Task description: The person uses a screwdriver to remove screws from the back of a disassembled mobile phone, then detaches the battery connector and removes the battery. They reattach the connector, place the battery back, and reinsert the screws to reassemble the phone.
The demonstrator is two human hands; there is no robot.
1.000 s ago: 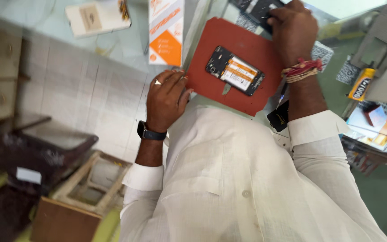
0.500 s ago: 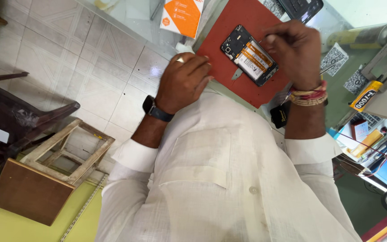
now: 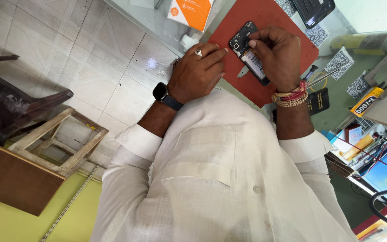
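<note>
2 bare hands work over an opened phone (image 3: 249, 53) that lies with its back cover off on a red mat (image 3: 287, 18). The mat is the landmark for everything else.

The left hand (image 3: 198, 74) rests at the mat's near left edge, a ring on 1 finger and a black watch on the wrist. Its fingers stretch out flat toward the phone, their tips just short of the phone's lower corner; it grasps nothing that can be seen.

The right hand (image 3: 276, 56) lies on top of the mat and covers the right half of the phone. Its fingers are curled and pinched together over the phone's upper part. Whether a tool or small part sits between the fingertips cannot be told. Red and beaded bands circle that wrist.

Left of the mat, on the glass counter, stands an orange and white box (image 3: 189, 11). Beyond the mat's far edge lies a dark keypad device (image 3: 312, 9). Right of the mat sit small patterned cards (image 3: 339, 60), and further right a yellow glue tube (image 3: 366, 102) lies tilted.

Well to the left of the mat, down on the tiled floor, a wooden stool (image 3: 36, 166) lies tipped on its side.
</note>
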